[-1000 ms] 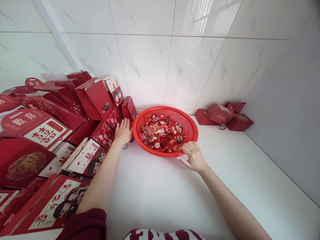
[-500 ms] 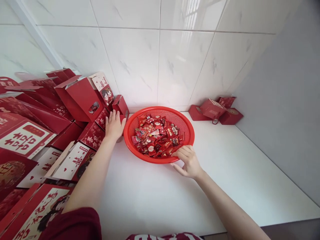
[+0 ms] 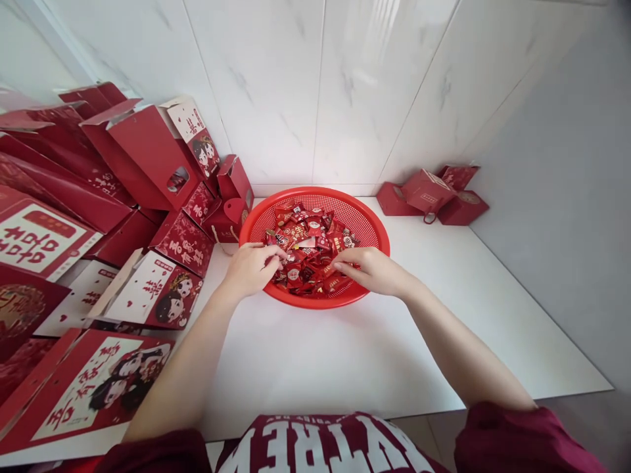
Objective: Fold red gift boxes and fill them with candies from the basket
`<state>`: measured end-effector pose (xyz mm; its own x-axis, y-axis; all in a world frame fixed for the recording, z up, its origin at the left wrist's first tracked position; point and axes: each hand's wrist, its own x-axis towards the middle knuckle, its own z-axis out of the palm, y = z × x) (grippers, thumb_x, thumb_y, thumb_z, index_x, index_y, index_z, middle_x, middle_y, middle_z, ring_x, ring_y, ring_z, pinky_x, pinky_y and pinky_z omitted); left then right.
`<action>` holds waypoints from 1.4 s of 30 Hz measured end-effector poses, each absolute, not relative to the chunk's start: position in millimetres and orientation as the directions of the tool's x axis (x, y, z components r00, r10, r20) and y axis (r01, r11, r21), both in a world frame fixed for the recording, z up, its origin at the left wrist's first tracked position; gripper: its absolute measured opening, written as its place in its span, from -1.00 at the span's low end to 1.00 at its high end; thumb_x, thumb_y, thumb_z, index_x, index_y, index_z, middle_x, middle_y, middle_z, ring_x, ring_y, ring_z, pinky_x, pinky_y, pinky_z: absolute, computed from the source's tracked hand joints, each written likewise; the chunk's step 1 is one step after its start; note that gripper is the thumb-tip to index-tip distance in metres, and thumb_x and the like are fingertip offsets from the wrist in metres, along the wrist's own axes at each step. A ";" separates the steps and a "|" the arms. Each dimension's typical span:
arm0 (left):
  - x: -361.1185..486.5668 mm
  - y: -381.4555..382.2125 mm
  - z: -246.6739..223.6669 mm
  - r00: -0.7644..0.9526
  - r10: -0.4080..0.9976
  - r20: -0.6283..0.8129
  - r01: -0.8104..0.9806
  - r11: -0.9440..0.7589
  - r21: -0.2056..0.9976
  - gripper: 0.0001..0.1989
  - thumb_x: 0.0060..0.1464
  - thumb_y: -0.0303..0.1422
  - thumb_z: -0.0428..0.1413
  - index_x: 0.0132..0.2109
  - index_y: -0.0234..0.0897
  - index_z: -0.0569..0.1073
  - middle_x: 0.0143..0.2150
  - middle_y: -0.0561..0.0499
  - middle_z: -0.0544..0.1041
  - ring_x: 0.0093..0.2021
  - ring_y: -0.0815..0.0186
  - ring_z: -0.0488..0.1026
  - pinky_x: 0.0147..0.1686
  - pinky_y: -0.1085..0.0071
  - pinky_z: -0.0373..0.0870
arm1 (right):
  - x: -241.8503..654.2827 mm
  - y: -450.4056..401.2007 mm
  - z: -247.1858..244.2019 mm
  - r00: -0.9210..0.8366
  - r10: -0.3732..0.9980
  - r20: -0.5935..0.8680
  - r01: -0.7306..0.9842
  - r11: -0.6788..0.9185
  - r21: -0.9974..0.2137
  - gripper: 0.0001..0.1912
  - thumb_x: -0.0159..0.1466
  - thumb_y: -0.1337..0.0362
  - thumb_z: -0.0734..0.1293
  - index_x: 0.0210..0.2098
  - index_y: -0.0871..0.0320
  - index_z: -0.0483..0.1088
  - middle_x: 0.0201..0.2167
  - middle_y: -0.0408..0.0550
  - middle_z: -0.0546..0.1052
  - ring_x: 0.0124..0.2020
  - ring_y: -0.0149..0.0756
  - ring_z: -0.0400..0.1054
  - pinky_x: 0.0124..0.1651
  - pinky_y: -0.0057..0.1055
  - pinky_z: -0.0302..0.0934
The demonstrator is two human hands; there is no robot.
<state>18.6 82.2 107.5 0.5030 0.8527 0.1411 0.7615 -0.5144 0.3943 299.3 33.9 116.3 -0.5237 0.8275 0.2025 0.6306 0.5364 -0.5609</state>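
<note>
A round red plastic basket (image 3: 315, 303) with perforated sides stands on the white tabletop. Small wrapped candies (image 3: 306, 242) in mostly red wrappers fill its bottom. My left hand (image 3: 252, 268) reaches over the basket's left rim, its fingertips at the candies and its thumb a little apart from the fingers. From the right, my right hand (image 3: 372, 268) reaches over the rim, thumb and fingers drawn together at the edge of a red wrapped candy (image 3: 327, 270). Its fingertips partly hide that candy.
Many red and white paper gift boxes (image 3: 180, 243) crowd the left side, stacked close to my left forearm. A small red box with a cord handle (image 3: 227, 217) stands beside the basket. Several small red boxes (image 3: 428, 194) sit at the back right, near the tiled wall (image 3: 276, 98).
My left hand has come away from the boxes, moving right to the candies. My right hand has shifted up from the front rim over the candies. The view has tilted down somewhat.
</note>
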 end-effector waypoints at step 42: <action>20.6 86.1 109.2 0.427 0.899 0.101 0.860 -0.438 0.263 -0.72 0.14 -0.35 -0.07 -0.33 -0.12 0.54 -0.36 0.07 0.65 -0.20 0.14 0.55 -0.15 0.30 0.29 | 268.3 90.6 87.1 -0.661 0.645 -0.383 0.734 0.451 -0.508 -0.49 0.08 0.26 0.43 0.05 0.08 0.43 -0.24 -0.04 0.59 -0.27 -0.14 0.46 -0.31 -0.38 0.24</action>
